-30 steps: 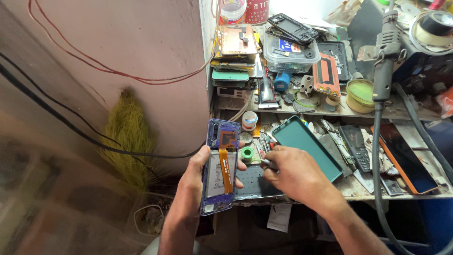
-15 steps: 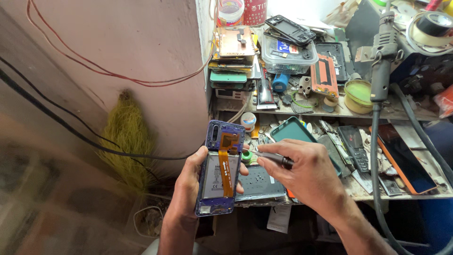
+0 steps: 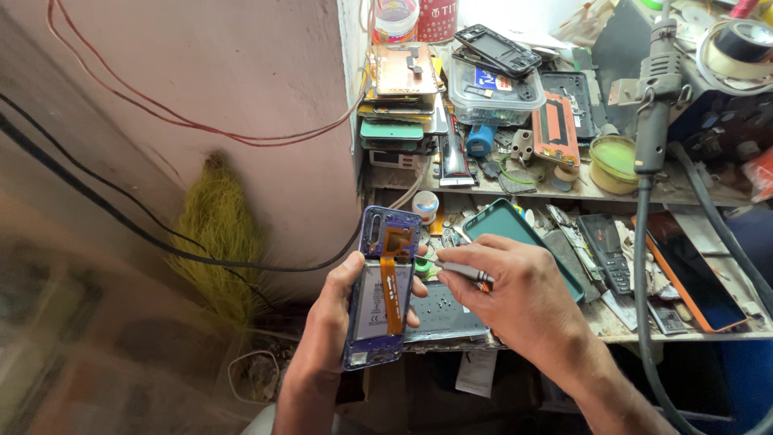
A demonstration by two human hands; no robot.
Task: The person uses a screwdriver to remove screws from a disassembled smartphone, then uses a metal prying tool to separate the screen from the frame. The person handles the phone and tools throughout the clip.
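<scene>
Behind the opened phone, a cluttered shelf and green case.

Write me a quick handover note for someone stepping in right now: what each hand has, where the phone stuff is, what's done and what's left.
Left hand: holds the opened purple phone with its back cover off upright by its edges, over the bench's front.
Right hand: fingers pinch a slim grey-handled screwdriver, tip at the phone's right edge near the top.
Done: back is off; grey battery and orange flex ribbon exposed.
Left: ribbon and battery are in place, nothing lifted out.
Nearby: a dark magnetic work mat behind the phone, a teal phone case behind the right hand.
</scene>
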